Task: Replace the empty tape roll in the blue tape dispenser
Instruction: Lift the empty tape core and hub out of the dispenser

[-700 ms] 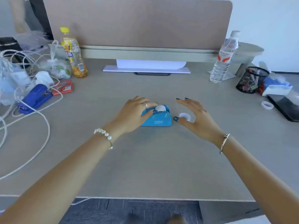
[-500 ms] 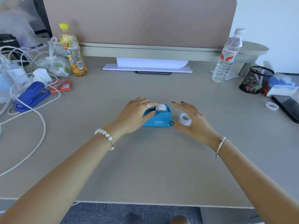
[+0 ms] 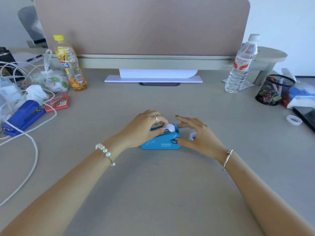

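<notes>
The blue tape dispenser (image 3: 161, 143) stands at the middle of the desk, with a white roll (image 3: 169, 127) seated in its top. My left hand (image 3: 144, 129) wraps its left and back side, fingertips touching that roll. My right hand (image 3: 200, 136) holds the dispenser's right end, thumb on the front face and fingers curled over the back. A loose white tape roll (image 3: 192, 135) lies on the desk under my right palm, mostly hidden.
Another white roll (image 3: 294, 120) lies far right beside a dark tablet (image 3: 306, 117). A mesh pen cup (image 3: 274, 90) and water bottle (image 3: 242, 65) stand at back right. At left are a blue stapler (image 3: 23, 116), staple box (image 3: 58, 103), juice bottle (image 3: 69, 63) and white cables (image 3: 32, 150).
My right hand has moved left from the loose roll onto the dispenser's right end, and the roll now sits under its palm. My left hand stays on the dispenser.
</notes>
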`<state>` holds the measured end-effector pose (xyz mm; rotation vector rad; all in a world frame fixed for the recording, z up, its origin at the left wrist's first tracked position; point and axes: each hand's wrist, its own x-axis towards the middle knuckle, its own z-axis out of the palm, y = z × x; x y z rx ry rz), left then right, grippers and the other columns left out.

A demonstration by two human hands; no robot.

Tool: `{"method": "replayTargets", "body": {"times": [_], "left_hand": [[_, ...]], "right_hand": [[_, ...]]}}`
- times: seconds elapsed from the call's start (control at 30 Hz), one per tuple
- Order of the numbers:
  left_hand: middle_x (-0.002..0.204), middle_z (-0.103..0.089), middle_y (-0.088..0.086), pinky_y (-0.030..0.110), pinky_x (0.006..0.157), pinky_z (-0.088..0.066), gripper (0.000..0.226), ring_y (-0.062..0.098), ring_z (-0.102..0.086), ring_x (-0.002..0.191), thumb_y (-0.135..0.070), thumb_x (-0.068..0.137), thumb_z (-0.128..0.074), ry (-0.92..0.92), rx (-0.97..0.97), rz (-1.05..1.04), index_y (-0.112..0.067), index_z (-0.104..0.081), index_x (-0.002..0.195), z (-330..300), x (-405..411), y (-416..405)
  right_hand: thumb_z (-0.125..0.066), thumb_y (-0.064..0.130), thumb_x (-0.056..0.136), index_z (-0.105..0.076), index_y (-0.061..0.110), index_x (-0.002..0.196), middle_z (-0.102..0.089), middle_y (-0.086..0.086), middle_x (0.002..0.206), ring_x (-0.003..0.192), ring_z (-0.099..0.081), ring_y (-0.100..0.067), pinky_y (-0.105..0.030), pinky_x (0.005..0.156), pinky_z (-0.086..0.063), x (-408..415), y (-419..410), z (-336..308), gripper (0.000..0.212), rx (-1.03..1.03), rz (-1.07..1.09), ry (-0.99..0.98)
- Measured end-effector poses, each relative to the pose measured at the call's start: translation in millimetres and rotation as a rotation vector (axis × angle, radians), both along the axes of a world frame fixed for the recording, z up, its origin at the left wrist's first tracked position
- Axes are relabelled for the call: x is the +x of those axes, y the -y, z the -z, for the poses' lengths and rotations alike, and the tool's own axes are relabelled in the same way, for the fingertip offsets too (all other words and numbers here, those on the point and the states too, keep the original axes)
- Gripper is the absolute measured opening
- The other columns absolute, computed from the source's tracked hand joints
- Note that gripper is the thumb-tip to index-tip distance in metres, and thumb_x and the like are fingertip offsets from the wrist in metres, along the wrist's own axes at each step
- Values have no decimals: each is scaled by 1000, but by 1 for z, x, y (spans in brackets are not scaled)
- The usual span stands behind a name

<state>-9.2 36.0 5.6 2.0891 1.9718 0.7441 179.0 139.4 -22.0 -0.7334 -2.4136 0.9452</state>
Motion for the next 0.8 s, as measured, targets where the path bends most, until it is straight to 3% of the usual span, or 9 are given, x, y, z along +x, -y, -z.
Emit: {"method": "replayTargets", "body": {"times": [0.2, 0.33, 0.43, 0.7, 0.8], "left_hand": [[99, -50, -14, 13, 91, -36, 17, -1, -48, 99, -32, 93, -47, 197, 5, -24, -24, -54, 105, -3, 7, -3], [103, -61, -11, 10, 86, -39, 16, 0, -54, 96, -32, 92, -49, 327, 25, -65, -25, -56, 105, -3, 11, 2], [98, -63, -18, 2, 81, -38, 14, -6, -57, 92, -31, 90, -54, 435, 52, -92, -26, -61, 101, 4, 14, 12], [91, -64, -16, 13, 81, -42, 11, -1, -57, 90, -33, 85, -61, 404, 85, -100, -29, -64, 95, 3, 13, 35], [87, -64, -17, 7, 77, -37, 11, -5, -54, 87, -35, 83, -64, 384, 69, -99, -31, -64, 93, 0, 16, 42]], "right_hand": [[-73, 43, 69, -45, 50, 121, -55, 37, 104, 110, -41, 3, -8, 75, -36, 0, 1, 4, 59, -1, -2, -15], [-73, 41, 71, -48, 44, 123, -54, 36, 107, 116, -40, 2, -5, 80, -35, 0, 1, 7, 58, 16, -10, -24], [-75, 38, 69, -50, 40, 123, -53, 40, 106, 118, -38, 4, -6, 81, -38, 2, 6, 6, 59, 30, -2, -62], [-76, 30, 68, -58, 30, 117, -47, 34, 110, 118, -42, -1, 3, 81, -32, 5, 17, 1, 52, 63, 44, -122], [-77, 34, 66, -62, 30, 111, -52, 25, 107, 113, -44, -4, 2, 83, -31, 8, 21, -3, 48, 114, 71, -152]]}}
